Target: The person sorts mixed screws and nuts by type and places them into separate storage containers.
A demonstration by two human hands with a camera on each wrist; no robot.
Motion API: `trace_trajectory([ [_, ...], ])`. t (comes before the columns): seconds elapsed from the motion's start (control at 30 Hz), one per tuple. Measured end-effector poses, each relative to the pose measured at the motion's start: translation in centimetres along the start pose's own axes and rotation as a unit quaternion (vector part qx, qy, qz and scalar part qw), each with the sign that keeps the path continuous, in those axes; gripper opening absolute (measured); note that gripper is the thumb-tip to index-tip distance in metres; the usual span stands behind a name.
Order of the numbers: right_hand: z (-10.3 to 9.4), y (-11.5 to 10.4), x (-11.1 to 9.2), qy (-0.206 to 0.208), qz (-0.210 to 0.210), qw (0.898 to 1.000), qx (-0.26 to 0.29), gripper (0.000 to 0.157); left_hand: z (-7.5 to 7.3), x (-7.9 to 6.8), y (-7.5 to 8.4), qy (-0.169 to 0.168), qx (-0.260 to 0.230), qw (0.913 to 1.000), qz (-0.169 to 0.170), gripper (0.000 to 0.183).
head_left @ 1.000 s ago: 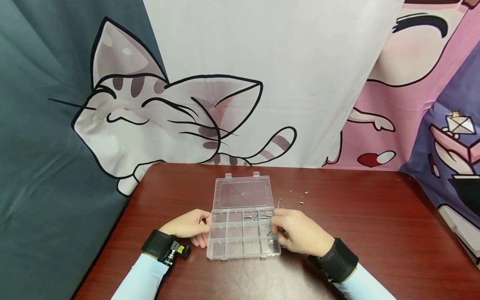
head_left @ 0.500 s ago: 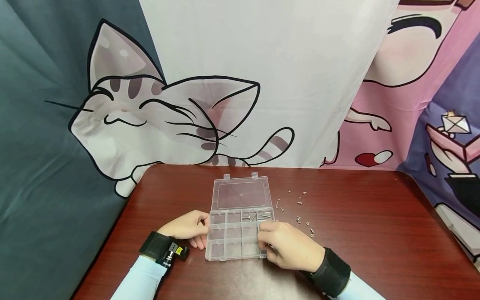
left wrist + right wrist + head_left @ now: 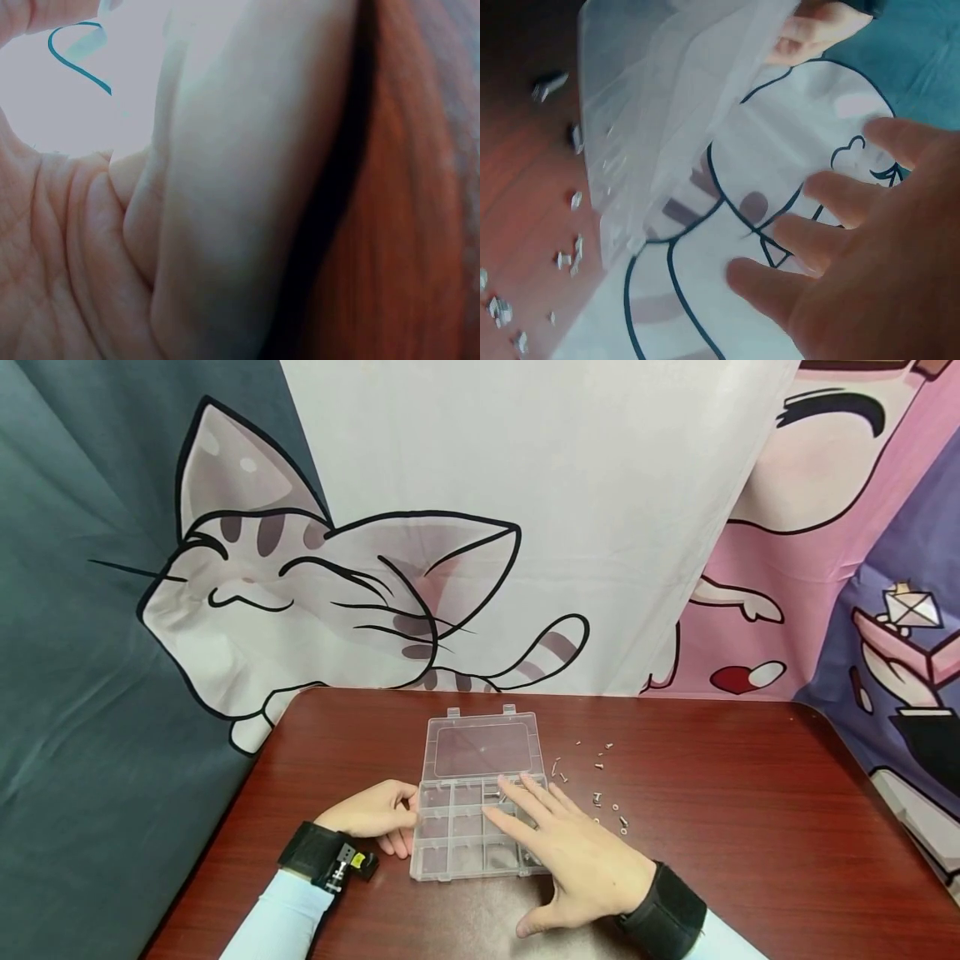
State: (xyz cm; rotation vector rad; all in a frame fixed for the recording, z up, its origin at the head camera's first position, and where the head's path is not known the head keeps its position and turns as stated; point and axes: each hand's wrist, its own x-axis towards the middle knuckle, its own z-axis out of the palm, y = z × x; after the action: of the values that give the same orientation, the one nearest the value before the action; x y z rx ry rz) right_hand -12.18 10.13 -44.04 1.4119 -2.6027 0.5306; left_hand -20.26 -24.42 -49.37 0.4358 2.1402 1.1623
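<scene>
A clear plastic compartment box [image 3: 431, 862] lies on the table with its lid [image 3: 483, 747] folded back, away from me. My left hand [image 3: 367, 811] holds the box's left edge, fingers bent against its side. Spread wide, my right hand [image 3: 581, 856] hovers over the right part of the box with nothing in it. Its straight fingers [image 3: 840, 199] also show in the right wrist view beside the box. Some screws [image 3: 492, 795] lie in a far compartment, partly covered by the right hand. Palm and bent fingers fill the left wrist view, with glare behind them.
Several small screws [image 3: 597, 799] and nuts [image 3: 615, 807] are scattered on the dark red wooden table [image 3: 712, 793] right of the box. A curtain with a cartoon cat [image 3: 262, 610] hangs behind the table's far edge.
My right hand has moved from the box's right edge toward me, then its bent fingers have straightened and spread over the box. The left hand has stayed at the box.
</scene>
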Motion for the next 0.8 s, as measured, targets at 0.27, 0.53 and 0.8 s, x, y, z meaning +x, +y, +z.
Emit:
trace_trajectory([
  [0.27,-0.4,1.2,-0.3,-0.016,0.022,0.999,-0.023,0.118,0.0,0.0,0.0,-0.002,-0.001,1.0000,0.003,0.020],
  [0.53,-0.7,3.4,-0.8,0.001,0.052,0.998,-0.040,0.108,0.0,0.2,0.0,-0.002,0.003,1.0000,0.002,0.020],
  [0.8,-1.8,9.0,-2.5,0.003,0.090,0.994,-0.062,0.095,0.0,0.1,0.0,-0.001,0.004,1.0000,0.002,0.020],
])
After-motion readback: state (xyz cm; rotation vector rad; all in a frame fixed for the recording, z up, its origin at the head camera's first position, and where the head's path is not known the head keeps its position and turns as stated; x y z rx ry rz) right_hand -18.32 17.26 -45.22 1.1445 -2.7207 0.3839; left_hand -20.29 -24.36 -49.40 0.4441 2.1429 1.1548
